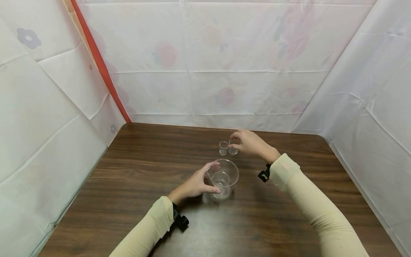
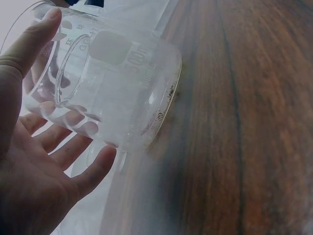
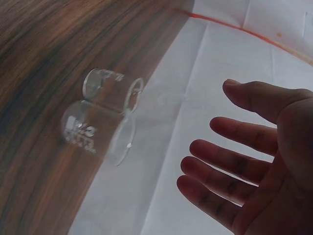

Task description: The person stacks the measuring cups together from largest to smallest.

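My left hand (image 1: 195, 184) holds a large clear glass beaker (image 1: 226, 192) from its left side, thumb on the near wall and fingers around the far wall. Printed volume marks show on this beaker (image 2: 142, 93) in the left wrist view, its base close over the table. A smaller glass beaker (image 1: 221, 177) sits inside it. Farther back, two small glass beakers stand side by side, the left one (image 1: 223, 149) slightly narrower than the right one (image 1: 233, 151). Over the right one is my right hand (image 1: 252, 143); in the right wrist view its fingers are spread apart from the glass.
The brown wood-grain table (image 1: 144, 157) has a back edge just behind the small beakers. White patterned sheets (image 1: 199, 92) hang around its back and sides, with a red strip (image 1: 102, 67) at the back left corner.
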A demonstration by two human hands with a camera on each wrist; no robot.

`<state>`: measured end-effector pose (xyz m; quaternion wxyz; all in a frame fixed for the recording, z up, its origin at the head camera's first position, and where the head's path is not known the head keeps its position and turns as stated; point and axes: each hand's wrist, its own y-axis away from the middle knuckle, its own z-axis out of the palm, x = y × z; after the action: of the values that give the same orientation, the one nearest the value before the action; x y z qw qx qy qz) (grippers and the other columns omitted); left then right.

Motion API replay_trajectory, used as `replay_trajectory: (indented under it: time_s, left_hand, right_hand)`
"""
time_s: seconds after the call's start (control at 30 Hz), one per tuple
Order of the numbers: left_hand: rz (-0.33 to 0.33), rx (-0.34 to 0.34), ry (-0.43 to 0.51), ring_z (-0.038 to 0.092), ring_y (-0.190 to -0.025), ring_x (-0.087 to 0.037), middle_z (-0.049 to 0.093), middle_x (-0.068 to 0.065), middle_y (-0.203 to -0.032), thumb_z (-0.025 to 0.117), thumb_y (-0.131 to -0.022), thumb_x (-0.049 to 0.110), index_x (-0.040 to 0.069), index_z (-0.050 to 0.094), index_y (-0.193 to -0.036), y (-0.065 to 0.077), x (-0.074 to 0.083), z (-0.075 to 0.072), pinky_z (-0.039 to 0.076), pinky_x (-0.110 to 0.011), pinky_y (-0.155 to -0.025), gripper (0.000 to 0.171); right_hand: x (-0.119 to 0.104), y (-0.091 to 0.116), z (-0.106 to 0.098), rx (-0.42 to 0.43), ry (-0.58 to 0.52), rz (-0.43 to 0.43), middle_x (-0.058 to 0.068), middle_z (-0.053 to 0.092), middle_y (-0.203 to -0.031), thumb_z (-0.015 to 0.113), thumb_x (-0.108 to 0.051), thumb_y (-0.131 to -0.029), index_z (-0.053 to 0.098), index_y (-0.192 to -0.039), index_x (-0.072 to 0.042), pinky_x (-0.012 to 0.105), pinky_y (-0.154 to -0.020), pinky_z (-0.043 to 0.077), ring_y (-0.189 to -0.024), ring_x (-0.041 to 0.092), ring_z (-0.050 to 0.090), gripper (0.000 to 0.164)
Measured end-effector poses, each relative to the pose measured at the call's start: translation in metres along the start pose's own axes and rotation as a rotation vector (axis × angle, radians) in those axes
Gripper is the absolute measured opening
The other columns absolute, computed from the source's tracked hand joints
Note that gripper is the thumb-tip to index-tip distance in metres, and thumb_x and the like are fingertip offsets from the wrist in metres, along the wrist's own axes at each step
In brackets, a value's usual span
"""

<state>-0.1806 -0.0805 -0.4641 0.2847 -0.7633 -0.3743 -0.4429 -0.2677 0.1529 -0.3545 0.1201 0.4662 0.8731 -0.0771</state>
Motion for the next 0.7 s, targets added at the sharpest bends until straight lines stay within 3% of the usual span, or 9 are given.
replay_trajectory:
  time_s: [0.43,0.7]
  left_hand:
    - [0.007,0.003,-0.014,0.065,-0.107,-0.022,0.046,-0.004,-0.149,0.085,-0.075,0.023,0.013,0.033,-0.149,-0.001,-0.001,0.001,0.05,-0.033,-0.095,0.091]
    - [0.016,0.001,-0.005,0.057,-0.124,-0.023,0.047,-0.006,-0.148,0.085,-0.075,0.023,0.012,0.033,-0.149,-0.001,-0.002,0.001,0.049,-0.034,-0.096,0.09]
  right_hand:
    - [0.021,-0.006,0.016,-0.043,0.013,0.057,0.017,0.059,-0.125,0.066,-0.026,-0.093,0.06,-0.128,-0.003,0.047,-0.088,0.05,-0.104,0.03,0.061,0.043]
    - [0.028,-0.01,0.024,-0.036,-0.004,0.066,0.017,0.059,-0.123,0.068,-0.025,-0.091,0.06,-0.128,-0.003,0.046,-0.088,0.05,-0.102,0.029,0.061,0.044]
